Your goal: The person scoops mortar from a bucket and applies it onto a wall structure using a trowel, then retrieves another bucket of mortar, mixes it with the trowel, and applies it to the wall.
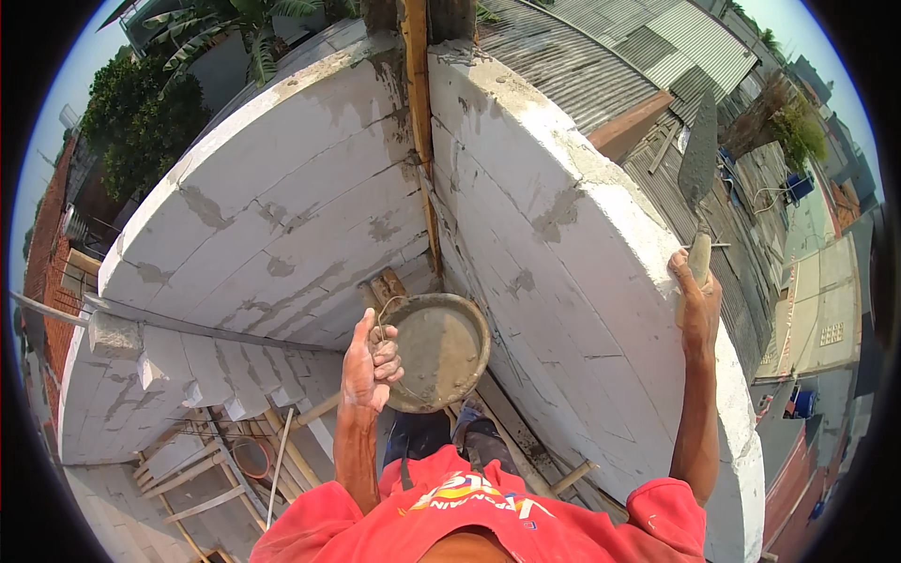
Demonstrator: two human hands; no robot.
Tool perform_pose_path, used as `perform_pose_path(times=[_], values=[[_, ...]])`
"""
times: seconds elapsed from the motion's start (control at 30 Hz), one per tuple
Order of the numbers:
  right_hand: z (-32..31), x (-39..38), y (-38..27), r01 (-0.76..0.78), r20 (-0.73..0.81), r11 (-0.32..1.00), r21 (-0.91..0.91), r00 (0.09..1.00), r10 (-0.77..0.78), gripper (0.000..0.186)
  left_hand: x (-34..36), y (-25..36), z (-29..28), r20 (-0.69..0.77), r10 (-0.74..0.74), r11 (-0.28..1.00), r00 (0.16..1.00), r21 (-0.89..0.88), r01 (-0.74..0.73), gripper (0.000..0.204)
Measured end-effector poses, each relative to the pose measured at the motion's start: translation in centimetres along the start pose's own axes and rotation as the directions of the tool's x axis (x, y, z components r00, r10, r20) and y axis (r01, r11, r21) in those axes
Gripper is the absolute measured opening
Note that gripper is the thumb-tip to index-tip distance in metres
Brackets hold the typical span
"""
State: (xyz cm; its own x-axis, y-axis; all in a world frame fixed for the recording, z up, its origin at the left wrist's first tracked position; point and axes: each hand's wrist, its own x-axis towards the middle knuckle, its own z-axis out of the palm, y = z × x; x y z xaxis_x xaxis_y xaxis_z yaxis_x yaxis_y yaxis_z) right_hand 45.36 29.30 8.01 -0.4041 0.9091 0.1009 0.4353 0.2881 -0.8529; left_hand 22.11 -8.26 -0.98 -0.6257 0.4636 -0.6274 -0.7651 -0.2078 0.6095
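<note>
My left hand (pixel 374 366) has its fingers curled round the wire handle of a round bucket (pixel 441 347) of wet grey mortar, which hangs above my legs. My right hand (pixel 696 300) grips a trowel (pixel 698 159) by its handle, blade pointing up and smeared with grey mortar, just over the outer edge of the right white block wall (pixel 526 244). That wall's top edge has rough grey and white patches.
A second block wall (pixel 263 216) meets the right one at a corner post (pixel 418 94) streaked with mortar. Bamboo poles (pixel 572 479) and a wooden ladder (pixel 178 479) lie below. Corrugated roofs (pixel 572 66) and trees (pixel 131 131) are beyond the walls.
</note>
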Motion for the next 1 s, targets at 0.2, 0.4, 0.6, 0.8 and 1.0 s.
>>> perform_pose_path(times=[0.2, 0.4, 0.6, 0.8, 1.0], values=[[-0.2, -0.5, -1.3, -0.043, -0.084, 0.997, 0.064, 0.995, 0.048, 0.066, -1.1, 12.7, 10.5, 0.325, 0.063, 0.992, 0.944, 0.086, -0.095, 0.054], [0.8, -0.2, -2.6, -0.141, -0.161, 0.99, 0.025, 0.977, 0.143, 0.062, -1.5, 24.8, 16.2, 0.662, 0.118, 0.971, 0.74, 0.079, -0.225, 0.052], [0.0, -0.3, -0.9, -0.167, -0.199, 0.982, 0.089, 0.963, 0.181, 0.061, 1.4, 42.8, 18.8, 0.886, 0.069, 0.912, 0.458, 0.13, -0.389, 0.054], [1.1, 0.8, -0.6, -0.185, -0.191, 0.974, 0.129, 0.959, 0.208, 0.061, 6.0, 57.7, 24.1, 0.906, 0.035, 0.865, 0.421, 0.184, -0.467, 0.044], [0.8, 0.1, -0.8, -0.248, -0.195, 0.961, 0.123, 0.943, 0.268, 0.06, 12.6, 64.5, 23.4, 0.894, 0.037, 0.83, 0.447, 0.221, -0.512, 0.039]])
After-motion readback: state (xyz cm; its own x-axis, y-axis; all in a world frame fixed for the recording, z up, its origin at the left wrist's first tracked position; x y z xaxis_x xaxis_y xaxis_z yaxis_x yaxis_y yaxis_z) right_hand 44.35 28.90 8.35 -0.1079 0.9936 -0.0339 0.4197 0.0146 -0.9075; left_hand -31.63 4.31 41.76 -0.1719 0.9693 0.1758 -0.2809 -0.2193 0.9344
